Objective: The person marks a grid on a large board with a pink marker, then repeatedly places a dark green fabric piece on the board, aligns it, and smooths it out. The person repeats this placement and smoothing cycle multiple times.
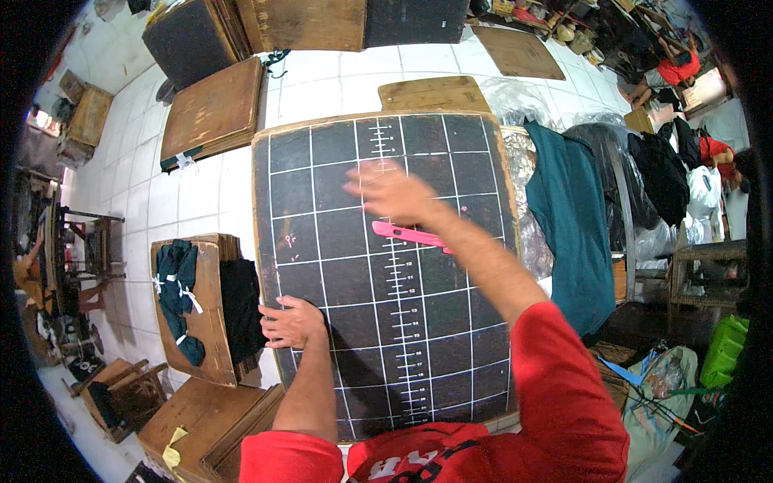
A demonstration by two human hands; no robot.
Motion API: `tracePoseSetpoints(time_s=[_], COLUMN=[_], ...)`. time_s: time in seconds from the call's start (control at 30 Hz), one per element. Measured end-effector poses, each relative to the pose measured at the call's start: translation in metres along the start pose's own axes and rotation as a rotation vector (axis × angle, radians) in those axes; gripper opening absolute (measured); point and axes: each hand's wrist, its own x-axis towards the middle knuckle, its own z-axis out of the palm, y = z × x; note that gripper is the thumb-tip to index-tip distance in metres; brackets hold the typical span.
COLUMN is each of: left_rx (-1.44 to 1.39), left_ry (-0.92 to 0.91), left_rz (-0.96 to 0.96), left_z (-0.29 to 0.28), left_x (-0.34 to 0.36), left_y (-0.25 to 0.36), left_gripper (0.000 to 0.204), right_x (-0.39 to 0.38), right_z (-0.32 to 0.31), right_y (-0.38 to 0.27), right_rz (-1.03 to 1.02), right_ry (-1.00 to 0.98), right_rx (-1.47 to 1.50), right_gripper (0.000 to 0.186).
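A black board (338,241) with a white painted grid and a ruler scale down its middle lies in front of me, edged in bare wood. My right hand (388,193) is over its upper middle, blurred by motion, with fingers stretched out and nothing visible in them. Just below that hand, a pink utility knife (403,233) rests on the board, its right end partly under my forearm. At the board's left edge lies my left hand (294,324), fingers spread and reaching to the rim.
Dark green fabric (568,225) hangs or lies along the right side. On the left, tied green bundles (177,282) rest on a stack of wooden boards (213,346). More boards (213,105) stand on the white tiled floor at the back. Other people work at the far right.
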Motion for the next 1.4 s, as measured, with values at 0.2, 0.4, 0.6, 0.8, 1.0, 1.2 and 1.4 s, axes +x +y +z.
tracePoseSetpoints(time_s=[0.2,0.4,0.6,0.8,1.0,1.2,1.4], left_rx=[-0.03,-0.052,-0.047,0.038,-0.033,-0.044,-0.032], left_ry=[-0.028,-0.077,-0.067,0.019,-0.051,-0.038,-0.026], left_rz=[0.009,-0.015,0.0,0.022,0.005,0.018,0.011], left_z=[-0.006,-0.015,-0.008,-0.005,-0.012,-0.01,-0.009], left_x=[0.001,0.001,0.0,0.001,0.0,0.001,0.001], left_y=[0.0,0.002,0.0,-0.001,0.001,0.002,0.0], left_gripper=[0.059,0.058,0.058,0.057,0.059,0.058,0.058], right_x=[-0.109,-0.016,0.016,-0.061,-0.022,-0.029,-0.061], right_z=[-0.047,-0.003,0.024,-0.021,-0.007,0.0,-0.024], right_y=[0.157,0.052,-0.041,0.082,0.048,0.013,0.052], right_rz=[0.996,0.358,-0.112,0.667,0.602,0.137,0.669], right_ry=[0.304,0.454,0.216,0.189,0.342,0.176,0.193], right_rx=[-0.426,-0.237,-0.003,-0.296,-0.115,-0.249,-0.284], right_gripper=[0.039,0.038,0.049,0.053,0.061,0.051,0.053])
